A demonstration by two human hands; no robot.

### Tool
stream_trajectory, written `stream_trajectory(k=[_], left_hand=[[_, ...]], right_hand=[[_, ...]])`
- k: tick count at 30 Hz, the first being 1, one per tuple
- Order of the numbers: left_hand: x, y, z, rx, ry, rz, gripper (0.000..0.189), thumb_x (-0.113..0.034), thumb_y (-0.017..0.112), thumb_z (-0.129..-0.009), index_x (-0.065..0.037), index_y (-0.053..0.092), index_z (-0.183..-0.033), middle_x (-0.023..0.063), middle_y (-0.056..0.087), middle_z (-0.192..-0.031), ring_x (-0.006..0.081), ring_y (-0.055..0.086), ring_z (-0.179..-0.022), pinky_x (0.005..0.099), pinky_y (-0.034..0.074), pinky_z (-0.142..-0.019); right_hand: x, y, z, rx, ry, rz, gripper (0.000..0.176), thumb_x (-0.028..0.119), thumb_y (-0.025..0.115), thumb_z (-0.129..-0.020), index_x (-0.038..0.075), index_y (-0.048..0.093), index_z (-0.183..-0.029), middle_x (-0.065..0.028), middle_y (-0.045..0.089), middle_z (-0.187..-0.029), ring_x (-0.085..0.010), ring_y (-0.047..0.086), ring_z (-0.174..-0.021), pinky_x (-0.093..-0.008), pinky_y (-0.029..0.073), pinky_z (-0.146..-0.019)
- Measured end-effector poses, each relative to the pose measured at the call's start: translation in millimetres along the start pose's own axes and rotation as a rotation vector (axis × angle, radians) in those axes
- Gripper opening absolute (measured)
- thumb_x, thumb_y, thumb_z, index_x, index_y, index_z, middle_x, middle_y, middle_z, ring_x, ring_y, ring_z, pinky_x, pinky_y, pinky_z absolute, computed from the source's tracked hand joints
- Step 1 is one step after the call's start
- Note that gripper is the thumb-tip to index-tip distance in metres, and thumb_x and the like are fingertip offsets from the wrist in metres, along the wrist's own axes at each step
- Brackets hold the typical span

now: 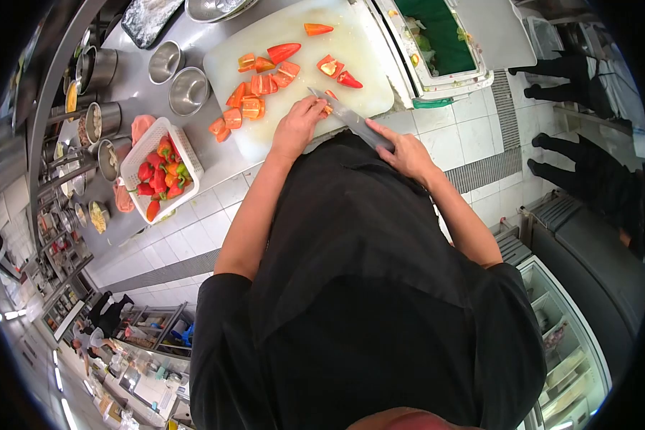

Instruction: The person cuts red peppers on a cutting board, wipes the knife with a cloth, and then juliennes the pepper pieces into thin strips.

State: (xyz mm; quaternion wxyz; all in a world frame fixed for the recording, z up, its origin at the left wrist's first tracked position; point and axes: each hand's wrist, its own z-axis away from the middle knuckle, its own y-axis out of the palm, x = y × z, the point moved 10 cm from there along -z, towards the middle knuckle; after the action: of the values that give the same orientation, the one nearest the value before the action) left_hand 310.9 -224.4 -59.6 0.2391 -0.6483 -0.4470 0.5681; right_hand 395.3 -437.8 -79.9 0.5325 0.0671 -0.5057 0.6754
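Note:
My right hand point(408, 154) is closed around the handle end of a broad kitchen knife point(355, 123), whose blade points up and left over the white cutting board point(369, 72). Curled at the near edge of the board, my left hand point(299, 129) presses a piece of orange-red pepper point(329, 110) beside the blade. Cut pepper pieces point(264, 84) lie in a loose group on the left half of the board. Farther right are a pepper piece with its pale inside showing point(330, 66) and a red pepper tip point(349, 79). An orange tip point(318, 29) rests near the far edge.
A white plastic basket point(129, 172) of whole red and orange peppers stands left of the board. Two steel bowls point(166, 62) point(189, 92) sit behind it. On the right is a bin with a green inside point(437, 36). Other people point(588, 158) stand at the right and far lower left.

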Motion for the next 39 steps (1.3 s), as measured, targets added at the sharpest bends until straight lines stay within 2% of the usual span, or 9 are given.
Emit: stream_trajectory(k=[4, 12, 14, 18, 25, 26, 28, 32, 39], left_hand=[[2, -2, 1, -0.072, 0.008, 0.045, 0.033, -0.011, 0.078, -0.090, -0.007, 0.072, -0.122, 0.0099, 0.069, -0.119, 0.0298, 0.069, -0.108, 0.0414, 0.060, -0.087], [16, 0, 2, -0.077, -0.072, 0.122, 0.023, -0.008, 0.080, -0.088, -0.002, 0.070, -0.108, 0.0117, 0.069, -0.110, 0.0291, 0.072, -0.097, 0.0398, 0.060, -0.082], [56, 2, 15, -0.194, -0.455, 0.420, 0.015, -0.007, 0.078, -0.095, -0.001, 0.067, -0.100, 0.0102, 0.069, -0.096, 0.0206, 0.072, -0.080, 0.0345, 0.060, -0.072], [86, -22, 25, -0.601, -0.718, 0.732, 0.016, -0.011, 0.071, -0.103, 0.000, 0.060, -0.100, 0.0019, 0.062, -0.080, 0.0075, 0.062, -0.071, 0.0251, 0.056, -0.066], [-54, -115, -145, -0.308, -0.007, 0.237, 0.030, -0.008, 0.073, -0.092, -0.004, 0.070, -0.122, 0.0162, 0.067, -0.141, 0.0370, 0.061, -0.132, 0.0458, 0.050, -0.109], [-44, -112, -149, -0.312, -0.003, 0.236, 0.030, -0.008, 0.073, -0.092, -0.004, 0.070, -0.122, 0.0162, 0.067, -0.141, 0.0370, 0.061, -0.132, 0.0458, 0.050, -0.109], [4, -44, -144, 0.161, -0.196, 0.255, 0.036, 0.000, 0.065, -0.090, -0.006, 0.071, -0.124, 0.0156, 0.064, -0.145, 0.0399, 0.057, -0.135, 0.0451, 0.048, -0.114], [19, 12, -95, 0.146, 0.205, 0.093, 0.040, 0.003, 0.063, -0.090, -0.007, 0.070, -0.128, 0.0160, 0.066, -0.142, 0.0379, 0.062, -0.131, 0.0467, 0.050, -0.110], [-4, 8, -37, 0.008, -0.024, 0.073, 0.021, -0.007, 0.073, -0.092, -0.002, 0.069, -0.111, 0.0144, 0.069, -0.119, 0.0354, 0.065, -0.113, 0.0457, 0.054, -0.097]], right_hand=[[-7, 6, 11, 0.008, -0.014, -0.045, 0.069, 0.024, 0.067, -0.099, 0.042, 0.043, -0.161, -0.0195, 0.073, -0.127, -0.0459, 0.072, -0.101, -0.0515, 0.058, -0.094], [-18, 6, 31, 0.045, -0.026, -0.023, 0.072, 0.024, 0.068, -0.097, 0.043, 0.042, -0.161, -0.0182, 0.074, -0.127, -0.0428, 0.073, -0.102, -0.0489, 0.058, -0.095], [-15, 1, 30, 0.006, -0.060, -0.001, 0.072, 0.024, 0.068, -0.097, 0.043, 0.042, -0.161, -0.0187, 0.075, -0.125, -0.0423, 0.073, -0.102, -0.0486, 0.058, -0.094], [-2, -2, 18, 0.032, -0.023, 0.075, 0.070, 0.025, 0.067, -0.098, 0.044, 0.043, -0.161, -0.0201, 0.076, -0.108, -0.0413, 0.073, -0.097, -0.0506, 0.059, -0.088], [53, -30, 6, -0.015, -0.085, 0.171, 0.067, 0.022, 0.064, -0.098, 0.042, 0.045, -0.160, -0.0210, 0.075, -0.092, -0.0423, 0.072, -0.085, -0.0510, 0.058, -0.081], [50, -34, 13, -0.020, -0.087, 0.174, 0.067, 0.022, 0.064, -0.098, 0.042, 0.045, -0.160, -0.0210, 0.075, -0.092, -0.0423, 0.072, -0.085, -0.0510, 0.058, -0.081], [28, -49, 32, -0.075, -0.037, 0.128, 0.068, 0.022, 0.065, -0.097, 0.042, 0.047, -0.159, -0.0216, 0.076, -0.096, -0.0413, 0.073, -0.086, -0.0496, 0.059, -0.083], [-11, -60, 58, -0.113, 0.102, -0.031, 0.069, 0.021, 0.065, -0.095, 0.042, 0.048, -0.158, -0.0212, 0.077, -0.104, -0.0410, 0.074, -0.090, -0.0487, 0.059, -0.087], [1, -48, 45, -0.152, 0.078, -0.009, 0.070, 0.020, 0.067, -0.096, 0.041, 0.047, -0.159, -0.0212, 0.077, -0.102, -0.0417, 0.074, -0.091, -0.0493, 0.059, -0.088]])
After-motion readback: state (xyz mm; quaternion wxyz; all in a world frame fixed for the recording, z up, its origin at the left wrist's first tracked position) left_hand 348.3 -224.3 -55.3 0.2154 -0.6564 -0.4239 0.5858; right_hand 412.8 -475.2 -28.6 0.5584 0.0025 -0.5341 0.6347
